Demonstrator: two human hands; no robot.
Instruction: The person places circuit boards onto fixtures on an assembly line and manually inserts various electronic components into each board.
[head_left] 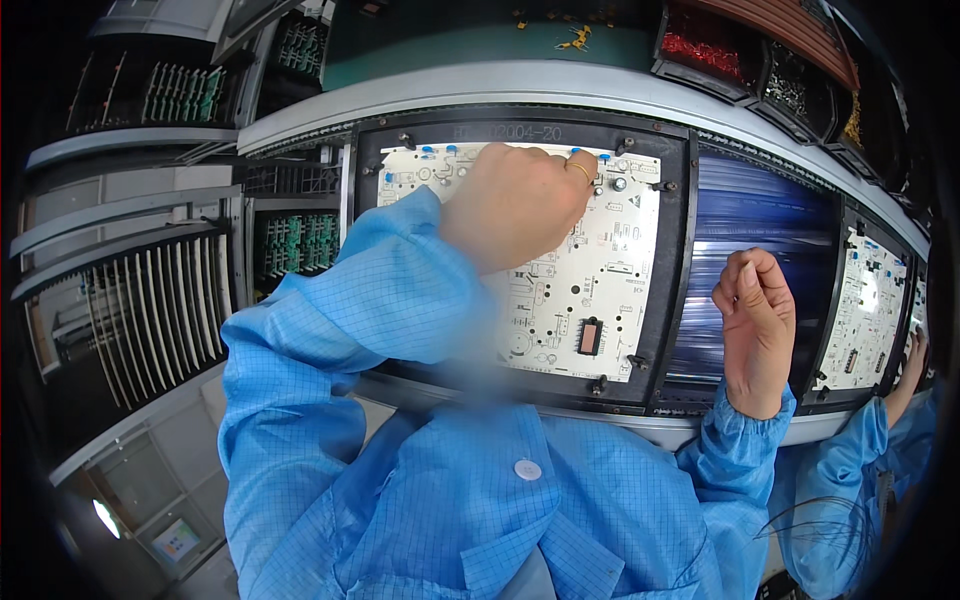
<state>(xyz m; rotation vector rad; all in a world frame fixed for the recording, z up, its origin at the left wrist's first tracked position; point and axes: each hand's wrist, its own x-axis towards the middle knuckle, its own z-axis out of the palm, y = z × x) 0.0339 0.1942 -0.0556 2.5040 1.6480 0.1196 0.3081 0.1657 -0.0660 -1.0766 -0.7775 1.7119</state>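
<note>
A white circuit board (628, 310) lies in a black frame (673, 290) in front of me. My left hand (520, 205) reaches across its upper part, knuckles up and fingers curled down at the far edge beside small blue components (603, 157). The fingertips are hidden under the hand, so what they hold cannot be seen. Near the board's lower edge sits a dark chip with a copper-coloured top (591, 336). To the right, my right hand (757, 325) is raised above the purple-blue strip section, thumb and fingers pinched together; anything between them is too small to name.
Black posts (625, 146) stand around the board. Right of the purple-blue strips (760, 220) is another framed white board (862, 310), with a co-worker's hand (912, 360) beyond. Bins of small parts (700, 55) stand at the far right. Racks of boards (150, 310) line the left.
</note>
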